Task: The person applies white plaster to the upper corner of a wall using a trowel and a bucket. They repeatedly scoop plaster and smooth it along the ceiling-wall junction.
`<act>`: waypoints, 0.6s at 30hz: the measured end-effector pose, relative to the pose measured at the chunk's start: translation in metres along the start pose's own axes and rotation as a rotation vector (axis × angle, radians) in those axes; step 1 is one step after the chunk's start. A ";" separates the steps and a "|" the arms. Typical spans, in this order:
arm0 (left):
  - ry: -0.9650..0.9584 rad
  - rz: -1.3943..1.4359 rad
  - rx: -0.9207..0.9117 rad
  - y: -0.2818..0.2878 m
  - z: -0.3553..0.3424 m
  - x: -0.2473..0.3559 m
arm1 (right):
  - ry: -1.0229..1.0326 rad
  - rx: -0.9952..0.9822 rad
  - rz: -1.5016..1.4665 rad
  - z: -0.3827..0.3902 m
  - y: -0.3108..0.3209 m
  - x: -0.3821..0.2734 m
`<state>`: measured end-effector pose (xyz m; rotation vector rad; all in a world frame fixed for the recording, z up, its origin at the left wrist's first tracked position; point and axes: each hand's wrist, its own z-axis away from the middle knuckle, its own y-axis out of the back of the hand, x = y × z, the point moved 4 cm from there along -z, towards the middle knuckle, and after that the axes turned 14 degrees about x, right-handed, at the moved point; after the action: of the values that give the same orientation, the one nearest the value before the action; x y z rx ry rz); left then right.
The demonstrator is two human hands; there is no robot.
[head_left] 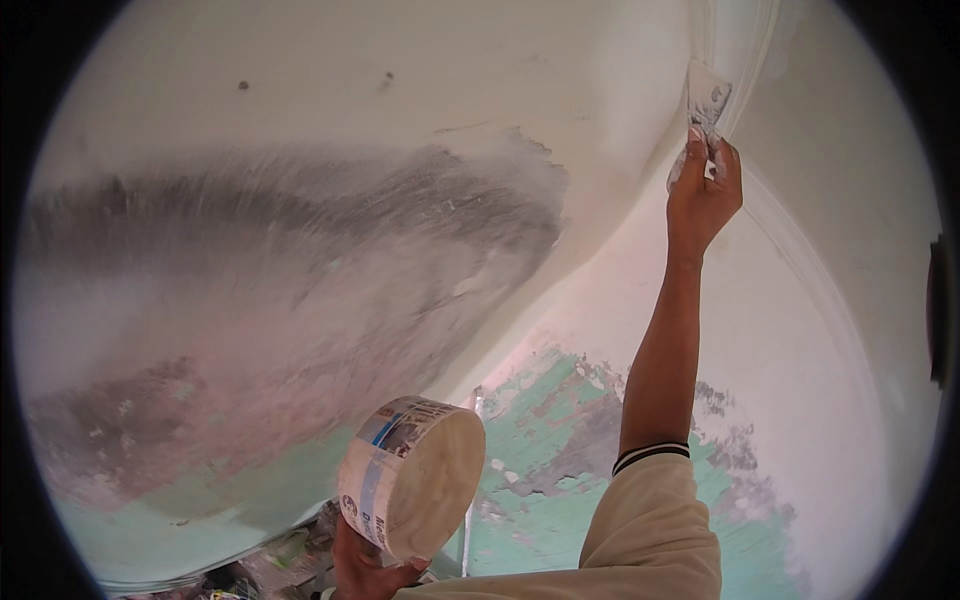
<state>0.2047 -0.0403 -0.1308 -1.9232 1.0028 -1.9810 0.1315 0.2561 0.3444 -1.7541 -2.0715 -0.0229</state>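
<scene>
My right hand [706, 185] is raised high at the upper right, its fingers closed round the handle of a putty knife [708, 98]. The blade is smeared with white and lies at the pale moulding [752, 75] where wall and ceiling meet. White paste coats some of my fingertips. Low in the middle, my left hand [370, 565] grips a round tub [375, 465] from below, its thumb near the rim. The tub is tilted toward me, and off-white filler [440, 490] shows inside it. A printed label wraps its side.
The left wall [300, 230] has grey, pinkish and green patches of worn paint. Flaking green paint [530, 500] covers the lower wall ahead. Cluttered items [270, 570] lie at the bottom left. A dark object [937, 310] is at the right edge.
</scene>
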 end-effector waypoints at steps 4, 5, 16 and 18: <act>0.029 0.095 0.031 -0.006 0.003 0.001 | 0.010 0.005 0.095 0.003 0.007 0.024; 0.029 0.091 0.033 -0.007 0.003 0.002 | 0.030 0.012 0.102 0.004 0.009 0.029; 0.004 0.030 0.062 -0.009 0.000 0.002 | -0.028 -0.045 0.258 0.019 0.027 0.100; -0.001 0.033 0.045 -0.010 0.000 0.002 | -0.133 -0.079 0.352 0.026 0.041 0.128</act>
<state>0.2078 -0.0339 -0.1232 -1.8726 0.9744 -1.9672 0.1477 0.3916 0.3518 -2.1991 -1.8404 0.1191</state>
